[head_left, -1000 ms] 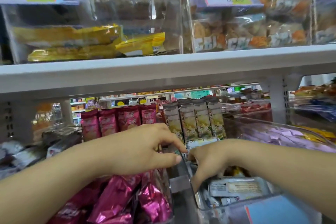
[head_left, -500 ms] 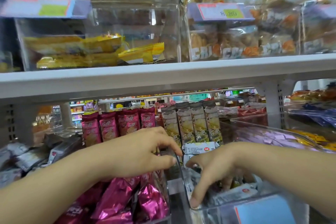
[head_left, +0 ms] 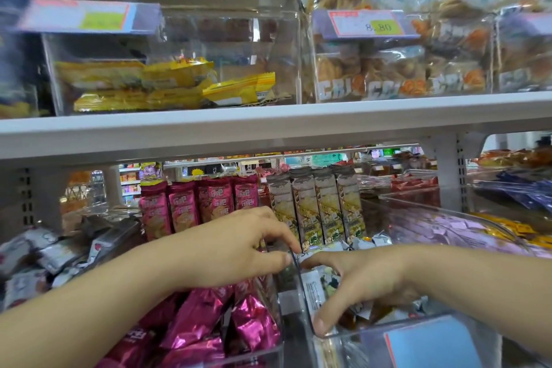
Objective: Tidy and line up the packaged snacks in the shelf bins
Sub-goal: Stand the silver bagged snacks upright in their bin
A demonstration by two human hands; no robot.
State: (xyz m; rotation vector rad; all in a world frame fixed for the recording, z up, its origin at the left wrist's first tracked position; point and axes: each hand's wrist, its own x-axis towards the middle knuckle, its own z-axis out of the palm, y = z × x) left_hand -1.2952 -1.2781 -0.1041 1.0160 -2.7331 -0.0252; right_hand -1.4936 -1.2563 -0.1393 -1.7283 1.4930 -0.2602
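Note:
My left hand (head_left: 236, 248) rests over the bin of shiny pink snack packs (head_left: 209, 320), its fingers curled round the top edge of the clear bin wall (head_left: 294, 272). My right hand (head_left: 355, 287) reaches down into the neighbouring clear bin (head_left: 352, 340), fingers spread among small white-and-grey snack packs (head_left: 313, 290); the thumb presses against the bin's front corner. Behind stand upright pink packs (head_left: 197, 203) and cream-and-gold packs (head_left: 316, 206) in rows.
A white shelf board (head_left: 268, 125) runs overhead with clear bins of yellow bars (head_left: 143, 84) and crisp bags (head_left: 388, 75). Grey packs (head_left: 44, 251) lie at left; a bin of purple packs (head_left: 448, 227) sits at right. A blue price label (head_left: 430, 343) fronts the right bin.
My right hand has dug deeper into the white-pack bin and its fingers have spread. My left hand has stayed on the bin wall. The view has tilted slightly upward.

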